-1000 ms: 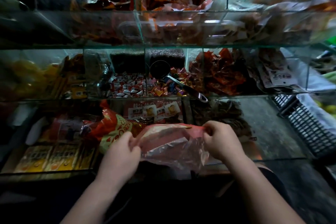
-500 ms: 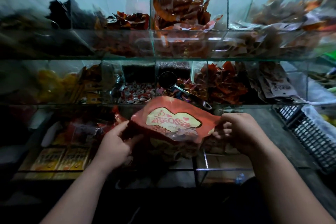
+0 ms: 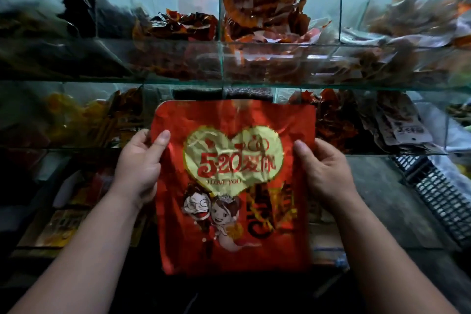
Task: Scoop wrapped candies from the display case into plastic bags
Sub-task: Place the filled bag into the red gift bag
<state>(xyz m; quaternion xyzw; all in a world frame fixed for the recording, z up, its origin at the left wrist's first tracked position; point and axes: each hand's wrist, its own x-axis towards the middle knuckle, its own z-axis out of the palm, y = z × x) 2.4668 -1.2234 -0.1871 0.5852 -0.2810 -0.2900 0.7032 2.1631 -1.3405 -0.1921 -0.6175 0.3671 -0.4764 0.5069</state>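
Two hands, left hand (image 3: 139, 163) and right hand (image 3: 325, 168), grip the red bag (image 3: 233, 186) stretched between them.

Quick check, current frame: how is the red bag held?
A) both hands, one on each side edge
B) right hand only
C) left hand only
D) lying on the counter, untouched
A: the left hand pinches the left edge of the red bag and the right hand pinches its right edge, holding it upright in front of the glass case.

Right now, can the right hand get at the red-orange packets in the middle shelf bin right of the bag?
Probably not yet. The right hand is gripping the red bag edge, as is the left hand. The packets sit close behind; once it lets go, nothing visible blocks the way.
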